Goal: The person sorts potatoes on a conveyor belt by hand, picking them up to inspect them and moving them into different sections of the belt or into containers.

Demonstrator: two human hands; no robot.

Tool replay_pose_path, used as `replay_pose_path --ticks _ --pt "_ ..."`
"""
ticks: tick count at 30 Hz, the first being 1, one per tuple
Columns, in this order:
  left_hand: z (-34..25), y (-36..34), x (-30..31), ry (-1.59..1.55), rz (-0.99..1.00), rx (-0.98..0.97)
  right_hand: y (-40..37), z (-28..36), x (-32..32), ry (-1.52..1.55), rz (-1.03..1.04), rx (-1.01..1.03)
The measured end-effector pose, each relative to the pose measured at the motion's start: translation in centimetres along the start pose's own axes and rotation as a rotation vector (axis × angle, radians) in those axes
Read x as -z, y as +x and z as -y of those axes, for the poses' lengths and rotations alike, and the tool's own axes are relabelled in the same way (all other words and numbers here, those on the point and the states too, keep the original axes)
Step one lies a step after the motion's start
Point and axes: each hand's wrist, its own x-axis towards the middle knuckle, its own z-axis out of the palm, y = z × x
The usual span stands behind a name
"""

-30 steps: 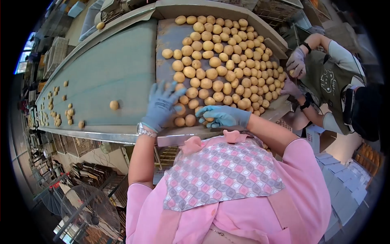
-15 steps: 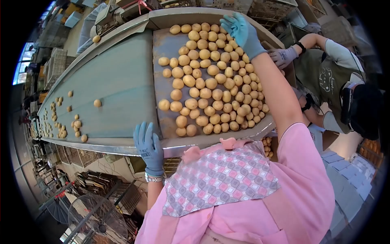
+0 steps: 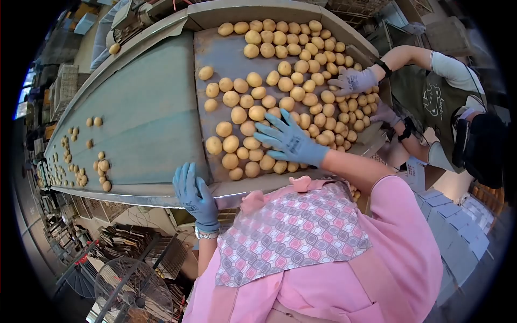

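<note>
Many round yellow-brown potatoes [image 3: 238, 114] lie spread over a grey sorting surface [image 3: 215, 54]. My right hand [image 3: 291, 141], in a blue glove, rests over the lower middle of them, palm down with its fingers spread. Whether it presses on single potatoes is hidden beneath it. At the near metal rim [image 3: 231, 200], my left hand [image 3: 195, 196] in a matching glove lies on the edge, fingers extended and holding nothing. Left of the sorting surface runs a green belt [image 3: 140, 113], with small groups of potatoes [image 3: 102, 167] towards its far left end.
A co-worker [image 3: 441, 97] stands at the right end, one gloved hand [image 3: 355, 82] on the potatoes and the other [image 3: 385, 114] by the edge. A fan [image 3: 134, 290] and crates [image 3: 167, 255] stand lower left. Light blue boxes [image 3: 452, 231] are stacked lower right.
My right hand has come from the far edge down to the near middle of the potatoes. The co-worker's hand has reached in among them. Some potatoes have shifted, baring more surface.
</note>
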Motion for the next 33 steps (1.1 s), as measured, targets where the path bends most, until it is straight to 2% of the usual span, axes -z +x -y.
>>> replay_pose_path --ticks 2,5,8,9,10,12,13,15,16,18,23,26,28,30,32,33 --pt "0.0 -0.2 -0.1 -0.002 -0.003 -0.004 -4.3 -0.9 1.8 0.192 0.077 -0.008" --pt "0.0 0.2 -0.1 -0.015 -0.01 -0.029 -8.6 -0.3 3.5 0.063 0.144 -0.128" --pt "0.0 0.2 0.3 -0.013 -0.003 -0.045 -8.3 -0.5 2.5 0.212 0.158 -0.001" --pt "0.1 0.1 0.1 -0.014 -0.003 -0.05 -7.8 -1.3 1.1 0.031 0.093 0.133" --pt "0.1 0.1 0.0 -0.015 -0.002 -0.057 -5.7 -2.0 1.4 0.142 0.095 0.181" --pt "0.3 -0.2 -0.1 -0.014 0.002 -0.064 -2.0 -4.0 0.2 -0.077 0.031 0.119" --pt "0.5 -0.3 0.0 -0.014 -0.001 -0.067 0.7 -5.4 -0.6 -0.053 -0.096 0.043" --pt "0.4 -0.7 0.2 -0.015 -0.009 -0.068 5.2 -5.3 -1.4 -0.05 -0.28 -0.182" --pt "0.3 -0.6 0.3 -0.018 -0.017 -0.072 6.7 -4.1 -1.5 -0.147 -0.334 -0.328" --pt "0.2 -0.1 -0.1 -0.036 -0.031 -0.085 7.6 -1.2 -1.7 0.061 -0.269 -0.172" --pt "0.1 -0.7 0.0 -0.061 -0.021 -0.066 4.2 3.6 -4.5 0.12 -0.199 0.099" --pt "0.9 -0.7 0.0 -0.036 -0.031 -0.088 1.8 2.1 -0.8 0.395 -0.446 -0.286" --pt "1.1 -0.7 -0.3 -0.036 -0.027 -0.093 -3.9 0.5 1.5 0.214 -0.395 -0.376" --pt "0.7 -0.4 -0.4 -0.058 -0.033 -0.084 -10.2 -1.7 3.4 0.141 -0.188 -0.542" --pt "0.8 -0.4 0.1 -0.048 -0.013 -0.065 -14.4 -3.1 6.6 0.031 -0.04 -0.823" --pt "0.3 -0.4 0.4 -0.022 -0.011 -0.069 -15.0 -3.3 5.8 0.006 -0.141 -0.986"
